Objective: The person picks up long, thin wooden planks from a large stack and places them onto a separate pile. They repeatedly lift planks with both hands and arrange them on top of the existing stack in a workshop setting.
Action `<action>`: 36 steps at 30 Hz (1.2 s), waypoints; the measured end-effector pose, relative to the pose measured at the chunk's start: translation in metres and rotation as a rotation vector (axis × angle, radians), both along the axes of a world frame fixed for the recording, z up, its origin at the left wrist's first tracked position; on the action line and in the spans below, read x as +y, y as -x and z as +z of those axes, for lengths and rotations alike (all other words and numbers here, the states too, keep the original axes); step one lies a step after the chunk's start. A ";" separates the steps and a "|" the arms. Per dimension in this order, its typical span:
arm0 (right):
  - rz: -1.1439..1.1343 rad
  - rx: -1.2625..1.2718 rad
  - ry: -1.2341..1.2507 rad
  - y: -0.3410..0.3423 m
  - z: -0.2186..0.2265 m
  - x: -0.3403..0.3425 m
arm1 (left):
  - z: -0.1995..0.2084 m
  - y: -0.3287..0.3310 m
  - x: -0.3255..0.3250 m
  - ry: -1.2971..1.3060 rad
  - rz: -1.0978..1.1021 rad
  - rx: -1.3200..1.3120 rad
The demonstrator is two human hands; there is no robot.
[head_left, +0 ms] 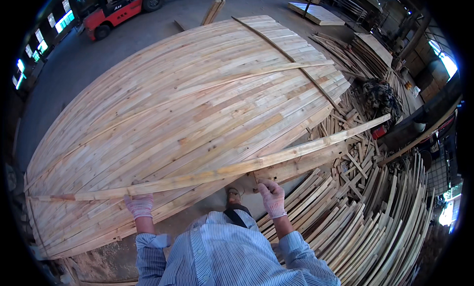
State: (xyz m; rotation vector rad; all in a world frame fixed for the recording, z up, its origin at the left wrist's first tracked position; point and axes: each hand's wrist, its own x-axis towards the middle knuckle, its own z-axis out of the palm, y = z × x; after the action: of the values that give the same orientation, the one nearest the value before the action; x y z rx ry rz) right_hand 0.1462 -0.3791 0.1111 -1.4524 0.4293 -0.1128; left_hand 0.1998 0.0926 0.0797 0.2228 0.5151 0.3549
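Observation:
A long, pale wooden strip (212,175) lies slantwise over a wide layer of planks (163,118) laid edge to edge, its right end reaching past them. My left hand (140,206), in a whitish knit glove, is closed on the strip's near edge, its fingertips partly hidden by the wood. My right hand (272,199), gloved the same way, is closed with curled fingers below the strip, beside the end of a thicker board (301,165). Whatever the right fingers may hold is too small to make out.
Another thin strip (237,77) and a dark crosswise batten (291,57) rest on the planks. Many loose slats (345,231) are stacked at my right, with wood offcuts (363,155) beyond. A red forklift (118,14) stands at the far left.

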 end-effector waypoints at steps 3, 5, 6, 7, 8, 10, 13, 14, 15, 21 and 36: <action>0.013 0.011 0.089 -0.011 0.002 0.006 | 0.007 0.002 -0.002 0.018 0.013 0.081; 0.126 -0.338 1.039 -0.017 0.012 -0.004 | 0.008 0.010 0.003 0.045 0.014 0.166; 0.171 -0.339 1.151 -0.023 0.027 0.000 | -0.019 0.029 0.032 0.011 -0.106 -0.009; 0.199 -0.343 1.276 -0.030 0.039 -0.003 | -0.022 0.027 0.029 0.026 -0.074 -0.003; 0.223 -0.359 1.357 -0.038 0.041 -0.010 | -0.011 0.019 0.012 0.089 -0.023 0.027; 0.256 -0.405 1.502 -0.052 0.042 -0.025 | 0.009 0.008 -0.005 0.191 0.058 0.057; 0.423 -0.332 1.614 -0.071 0.052 -0.034 | -0.020 0.029 0.013 -0.028 0.015 0.047; 0.474 -0.305 1.639 -0.078 0.049 -0.036 | -0.036 0.038 0.022 -0.140 -0.007 0.047; 0.499 -0.238 1.680 -0.080 0.044 -0.045 | -0.009 0.028 0.003 0.061 0.055 0.045; 0.492 -0.016 1.725 -0.086 0.024 -0.067 | 0.020 0.045 -0.015 0.266 0.098 -0.035; 0.799 0.032 1.747 0.001 0.028 -0.109 | -0.019 0.113 0.101 0.262 0.148 -0.281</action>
State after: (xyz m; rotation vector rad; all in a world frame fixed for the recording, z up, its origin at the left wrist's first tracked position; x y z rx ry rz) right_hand 0.1456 -0.4884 0.1390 -3.2188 -0.4608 0.2674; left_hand 0.0865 0.1933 0.0610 -0.1188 0.2962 0.4505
